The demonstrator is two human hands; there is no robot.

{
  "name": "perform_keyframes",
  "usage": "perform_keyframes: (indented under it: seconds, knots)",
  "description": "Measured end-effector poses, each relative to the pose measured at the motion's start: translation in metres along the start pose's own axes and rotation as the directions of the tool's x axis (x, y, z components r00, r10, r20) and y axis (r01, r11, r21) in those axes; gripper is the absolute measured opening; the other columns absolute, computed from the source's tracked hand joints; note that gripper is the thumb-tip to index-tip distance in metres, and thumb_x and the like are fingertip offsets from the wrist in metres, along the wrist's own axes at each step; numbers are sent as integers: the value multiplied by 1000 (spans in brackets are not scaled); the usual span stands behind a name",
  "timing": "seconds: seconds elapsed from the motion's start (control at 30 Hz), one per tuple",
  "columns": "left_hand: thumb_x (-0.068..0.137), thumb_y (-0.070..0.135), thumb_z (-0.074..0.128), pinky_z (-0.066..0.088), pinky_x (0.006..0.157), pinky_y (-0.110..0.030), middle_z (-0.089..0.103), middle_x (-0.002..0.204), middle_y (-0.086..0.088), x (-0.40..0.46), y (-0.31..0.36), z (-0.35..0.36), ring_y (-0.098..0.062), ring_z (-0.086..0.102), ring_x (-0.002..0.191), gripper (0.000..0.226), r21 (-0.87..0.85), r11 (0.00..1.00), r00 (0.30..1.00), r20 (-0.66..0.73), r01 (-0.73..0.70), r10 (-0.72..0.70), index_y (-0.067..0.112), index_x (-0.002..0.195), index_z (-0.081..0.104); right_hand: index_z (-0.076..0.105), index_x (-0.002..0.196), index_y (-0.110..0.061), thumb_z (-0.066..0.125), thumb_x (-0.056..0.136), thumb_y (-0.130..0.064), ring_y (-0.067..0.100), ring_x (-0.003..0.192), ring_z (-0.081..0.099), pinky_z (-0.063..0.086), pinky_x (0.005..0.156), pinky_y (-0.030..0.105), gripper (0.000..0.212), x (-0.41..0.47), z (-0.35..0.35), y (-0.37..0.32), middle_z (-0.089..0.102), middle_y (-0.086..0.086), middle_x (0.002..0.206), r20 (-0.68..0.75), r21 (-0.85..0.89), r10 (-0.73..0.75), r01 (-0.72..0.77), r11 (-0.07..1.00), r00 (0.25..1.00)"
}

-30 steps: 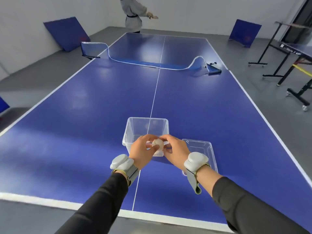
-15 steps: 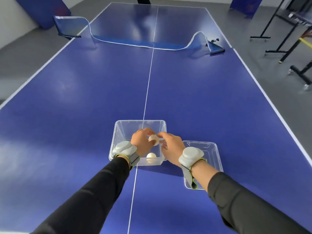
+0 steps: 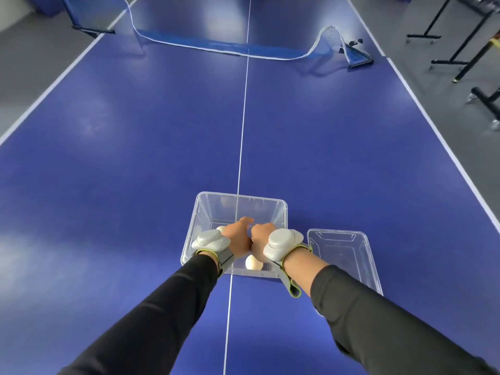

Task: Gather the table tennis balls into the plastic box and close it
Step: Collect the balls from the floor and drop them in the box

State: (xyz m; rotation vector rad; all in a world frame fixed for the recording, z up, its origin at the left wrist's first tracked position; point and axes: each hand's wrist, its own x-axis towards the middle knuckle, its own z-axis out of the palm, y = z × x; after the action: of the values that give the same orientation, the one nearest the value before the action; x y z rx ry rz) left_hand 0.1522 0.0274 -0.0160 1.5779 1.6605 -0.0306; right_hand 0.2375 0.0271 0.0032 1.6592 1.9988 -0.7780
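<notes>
The blue table (image 3: 135, 185) fills the view, its white centre line running toward the sagging net (image 3: 216, 47) at the far end; on the left, the left hand (image 3: 239, 238) reaches down into the clear plastic box (image 3: 201, 212), a grey wrist device (image 3: 209, 238) strapped behind it; its fingers point down and away, and whether they hold anything cannot be told; a white ball (image 3: 220, 228) peeks out just beside that wrist, inside the box by its left wall; a second ball (image 3: 253, 263) lies on the box floor near the front wall, below and between the two hands; the right hand (image 3: 261, 239) is also lowered into the box, touching or nearly touching the left one, its grip likewise hidden behind its own wrist unit (image 3: 284, 243); just to the right of the box, the clear lid (image 3: 341, 250) rests on the table, separate from the box, its near corner covered by the right sleeve (image 3: 378, 320); further right, black frames of another table (image 3: 460, 50) stand on the grey floor.
</notes>
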Motion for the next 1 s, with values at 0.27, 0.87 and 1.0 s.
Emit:
perform_keyframes:
  seconds: [0.27, 0.87, 1.0]
  knots:
    - [89, 3, 43, 45, 98, -36, 61, 126, -14, -18, -5, -12, -31, 58, 115, 38, -18, 999, 996, -81, -41, 39, 6, 125, 52, 39, 136, -5, 40, 93, -1, 30, 124, 51, 41, 98, 29, 43, -20, -4, -7, 50, 13, 139, -113, 331, -47, 83, 940, 992]
    - [86, 6, 58, 49, 84, -30, 70, 113, -9, -151, -12, 17, -25, 64, 106, 27, -381, 908, 948, -313, -172, 48, 11, 112, 64, 56, 122, -17, 55, 88, -5, 20, 114, 58, 47, 100, 35, 36, -135, 48, 16, 61, 5, 123, -429, 428, -254, 442, 788, 867]
    - [87, 8, 57, 45, 74, -22, 69, 111, -9, -170, -11, 25, -22, 63, 98, 26, -336, 926, 952, -299, -175, 71, 11, 112, 64, 56, 120, -20, 53, 88, -5, 20, 113, 58, 49, 98, 36, 36, -152, 62, 15, 60, 5, 123, -436, 452, -216, 420, 787, 874]
